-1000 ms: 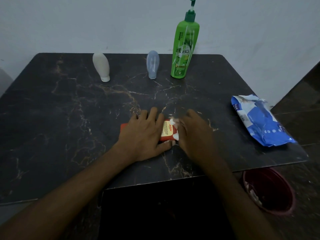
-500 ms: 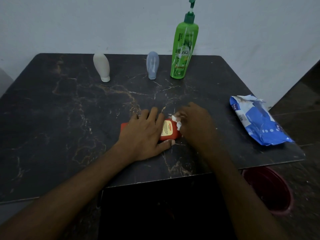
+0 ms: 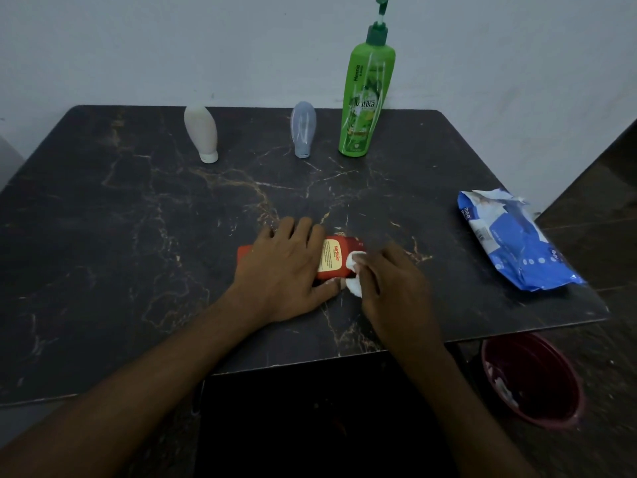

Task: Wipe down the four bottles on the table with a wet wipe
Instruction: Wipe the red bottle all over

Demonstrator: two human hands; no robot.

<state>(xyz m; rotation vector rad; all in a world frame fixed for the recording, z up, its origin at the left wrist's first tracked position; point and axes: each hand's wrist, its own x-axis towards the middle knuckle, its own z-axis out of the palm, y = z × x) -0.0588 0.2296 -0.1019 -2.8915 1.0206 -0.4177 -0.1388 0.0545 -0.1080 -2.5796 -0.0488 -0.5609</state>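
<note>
A red bottle (image 3: 336, 258) with a cream label lies on its side on the dark marble table (image 3: 103, 236). My left hand (image 3: 286, 270) lies flat over its left part, holding it down. My right hand (image 3: 389, 288) pinches a bunched white wet wipe (image 3: 355, 269) against the bottle's right end. At the back of the table stand a white bottle (image 3: 201, 132), a grey-blue bottle (image 3: 303, 129) and a tall green pump bottle (image 3: 365, 98).
A blue wet-wipe pack (image 3: 513, 239) lies near the table's right edge. A dark red bin (image 3: 531, 381) stands on the floor below the table's right front corner. A pale wall runs right behind the table.
My right hand with the wipe has slid from the far side of the bottle's right end back toward me. The left hand has stayed on the bottle.
</note>
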